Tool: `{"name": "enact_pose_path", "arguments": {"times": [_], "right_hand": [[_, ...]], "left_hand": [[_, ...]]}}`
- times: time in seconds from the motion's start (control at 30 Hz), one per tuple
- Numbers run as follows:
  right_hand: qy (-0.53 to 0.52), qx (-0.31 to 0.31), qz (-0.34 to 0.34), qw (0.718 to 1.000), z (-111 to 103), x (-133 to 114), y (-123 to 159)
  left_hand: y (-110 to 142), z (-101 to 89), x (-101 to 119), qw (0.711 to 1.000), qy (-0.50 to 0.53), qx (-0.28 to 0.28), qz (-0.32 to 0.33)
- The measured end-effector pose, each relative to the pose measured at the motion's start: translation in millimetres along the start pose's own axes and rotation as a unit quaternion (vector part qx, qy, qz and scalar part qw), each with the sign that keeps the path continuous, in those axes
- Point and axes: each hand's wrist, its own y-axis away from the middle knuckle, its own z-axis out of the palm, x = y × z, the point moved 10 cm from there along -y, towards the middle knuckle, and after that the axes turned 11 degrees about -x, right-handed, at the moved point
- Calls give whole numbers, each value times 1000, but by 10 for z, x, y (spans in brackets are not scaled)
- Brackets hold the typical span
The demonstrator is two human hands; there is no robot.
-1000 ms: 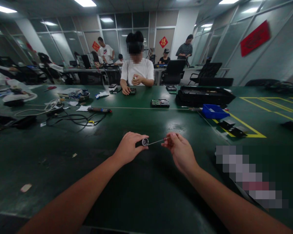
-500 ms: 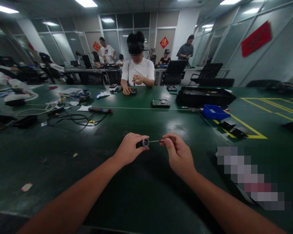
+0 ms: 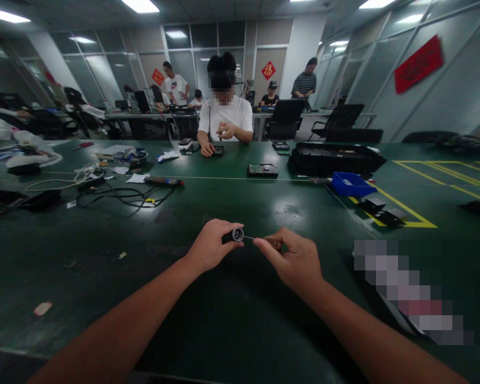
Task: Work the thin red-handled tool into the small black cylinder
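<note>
Between the fingers and thumb of my left hand (image 3: 210,245) is a small black cylindrical part (image 3: 237,234), its round silvery end turned to the right. My right hand (image 3: 298,253) is closed on a screwdriver (image 3: 274,244) with a reddish-brown, partly see-through handle. The screwdriver's thin metal shaft points left and its tip meets the open end of the cylinder; whether it sits inside or only touches the rim I cannot tell. Both hands are held above the green table (image 3: 176,330).
A hard drive (image 3: 263,170) lies farther up the table. Black cables (image 3: 124,196) and a pen-like tool (image 3: 164,181) are at left. To the right are a blue bin (image 3: 352,184), a long black tray (image 3: 338,156) and a blurred-out item (image 3: 408,293). A person (image 3: 226,120) works opposite.
My right hand has turned and lowered slightly, tilting the screwdriver so its handle sits lower and more of it is covered. My left hand with the cylinder stays nearly in place.
</note>
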Motion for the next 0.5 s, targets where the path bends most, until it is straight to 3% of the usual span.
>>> {"name": "enact_pose_path", "arguments": {"times": [0.27,0.37,0.5], "right_hand": [[-11,-32,-61,998,23,-102,2],[-30,-65,-95,993,64,-173,-24],[-54,-115,-91,988,143,-173,-39]], "left_hand": [[3,8,-12,1000,2,-4,-4],[1,8,-34,1000,0,-2,-6],[-3,11,-43,1000,2,-3,-6]]}}
